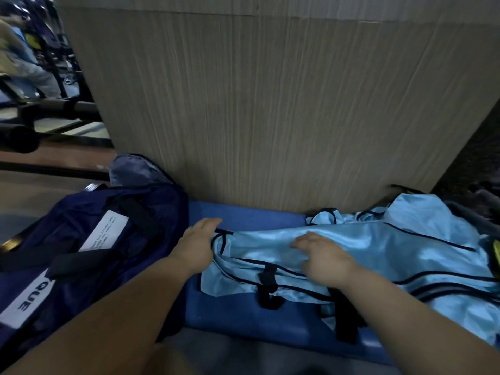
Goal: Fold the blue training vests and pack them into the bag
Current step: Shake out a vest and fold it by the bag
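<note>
Hands are flattening the light blue vest (351,239) on the blue mat (243,315), which we judge is to square it for folding. We are laying our left hand (198,240), fingers straight, against its black-trimmed left edge. Our right hand (322,255), fingers loosely spread, is pressing mid-cloth and gripping nothing. The vest's long axis is running left to right, its trimmed end pointing at the navy duffel bag (62,220) just beside it.

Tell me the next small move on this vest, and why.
Probably fold the left end of the vest over toward its middle. The left hand lies at that black-trimmed edge, and the right hand rests on the fabric, where it can pin it. The vest lies long and unfolded on the blue mat, likely too spread out for the navy bag beside it.
</note>
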Demonstrator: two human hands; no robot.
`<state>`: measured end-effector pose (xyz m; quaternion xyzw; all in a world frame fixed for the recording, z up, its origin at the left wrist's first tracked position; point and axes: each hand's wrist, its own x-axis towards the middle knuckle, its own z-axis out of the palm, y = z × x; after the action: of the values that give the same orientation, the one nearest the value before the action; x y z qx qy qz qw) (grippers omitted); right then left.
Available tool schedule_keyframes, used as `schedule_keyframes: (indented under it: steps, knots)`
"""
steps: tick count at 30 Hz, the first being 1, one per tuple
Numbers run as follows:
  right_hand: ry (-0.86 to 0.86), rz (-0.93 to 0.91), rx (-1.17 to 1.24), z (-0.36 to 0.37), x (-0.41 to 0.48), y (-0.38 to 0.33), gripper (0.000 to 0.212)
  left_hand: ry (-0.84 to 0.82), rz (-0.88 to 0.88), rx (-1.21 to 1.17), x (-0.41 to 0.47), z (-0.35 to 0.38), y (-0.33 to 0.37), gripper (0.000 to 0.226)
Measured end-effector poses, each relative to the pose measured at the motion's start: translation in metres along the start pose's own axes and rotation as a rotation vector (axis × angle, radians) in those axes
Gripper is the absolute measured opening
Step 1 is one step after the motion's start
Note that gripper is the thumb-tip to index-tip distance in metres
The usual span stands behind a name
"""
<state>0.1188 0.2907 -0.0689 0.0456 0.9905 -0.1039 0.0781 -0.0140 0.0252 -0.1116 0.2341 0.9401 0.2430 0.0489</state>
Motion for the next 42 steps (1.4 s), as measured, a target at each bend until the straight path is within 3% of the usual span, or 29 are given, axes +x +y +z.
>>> schedule_keyframes:
  steps: [2, 4, 8, 12, 18, 22, 26, 31, 34, 38, 42]
  knots:
    - [0.014, -0.082, 0.133, 0.014, 0.010, -0.027, 0.052, -0.014, -0.085, -0.053, 0.006, -0.001, -0.004, 0.074]
    - [-0.045, -0.111, 0.187, 0.025, 0.018, -0.052, 0.061, -0.058, -0.119, -0.093, 0.010, -0.003, -0.004, 0.069]
    - [-0.093, -0.156, 0.147, 0.041, 0.031, -0.080, 0.070, -0.177, -0.181, -0.070, 0.013, -0.005, -0.007, 0.065]
    - [-0.033, -0.132, 0.038, 0.053, 0.040, -0.087, 0.068, -0.226, -0.183, -0.016, 0.011, 0.002, -0.014, 0.068]
    - [0.045, -0.129, -0.045, 0.052, 0.051, -0.103, 0.076, -0.099, -0.130, -0.026, 0.007, 0.009, -0.015, 0.068]
    - [0.071, -0.113, -0.065, 0.054, 0.059, -0.112, 0.032, -0.055, -0.159, -0.057, 0.007, 0.013, -0.013, 0.082]
    - [0.148, -0.008, 0.324, 0.051, 0.063, -0.101, 0.012, -0.076, -0.188, -0.123, 0.012, 0.014, -0.016, 0.096]
    - [0.234, 0.048, 0.717, 0.031, 0.071, -0.080, 0.026, -0.076, -0.250, -0.122, 0.016, 0.012, -0.012, 0.092]
    - [0.186, 0.060, 0.919, 0.016, 0.065, -0.075, 0.030, -0.074, -0.290, -0.167, 0.019, 0.011, -0.010, 0.076]
    - [0.145, 0.110, 1.045, 0.014, 0.061, -0.067, 0.011, 0.000, -0.286, -0.245, 0.020, 0.011, -0.010, 0.024]
    - [0.206, 0.160, 1.105, 0.021, 0.062, -0.061, 0.013, 0.128, -0.293, -0.522, 0.013, 0.007, -0.002, 0.013]
